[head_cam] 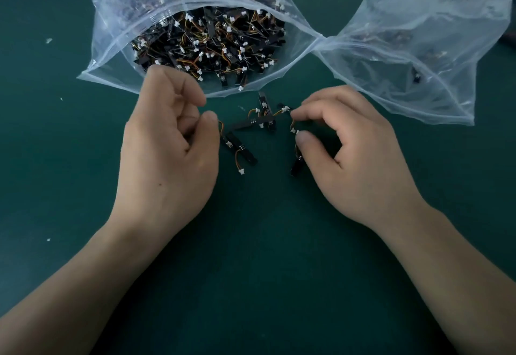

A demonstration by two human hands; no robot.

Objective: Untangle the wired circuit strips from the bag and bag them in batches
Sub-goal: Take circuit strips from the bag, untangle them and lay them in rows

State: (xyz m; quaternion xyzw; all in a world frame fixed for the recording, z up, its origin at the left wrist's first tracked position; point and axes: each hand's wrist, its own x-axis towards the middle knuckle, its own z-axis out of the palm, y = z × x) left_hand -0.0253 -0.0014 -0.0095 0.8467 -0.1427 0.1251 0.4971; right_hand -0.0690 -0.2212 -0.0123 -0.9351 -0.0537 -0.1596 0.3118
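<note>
A large clear plastic bag (111, 56) lies open at the top centre, full of tangled black circuit strips (212, 42) with orange wires and white plugs. A small loose cluster of strips (261, 118) lies on the green table between my hands. My left hand (167, 148) has its fingers curled, and its thumb and fingers pinch the orange wire of a strip (240, 149). My right hand (346, 148) pinches the wire of another strip (296, 166), which hangs below its thumb. A second clear bag (418, 47) at the right holds a few strips.
The green table surface (265, 243) spreads open below and between my forearms. Tiny white scraps (49, 40) lie at the left. A dark object sits at the far right edge (511, 39).
</note>
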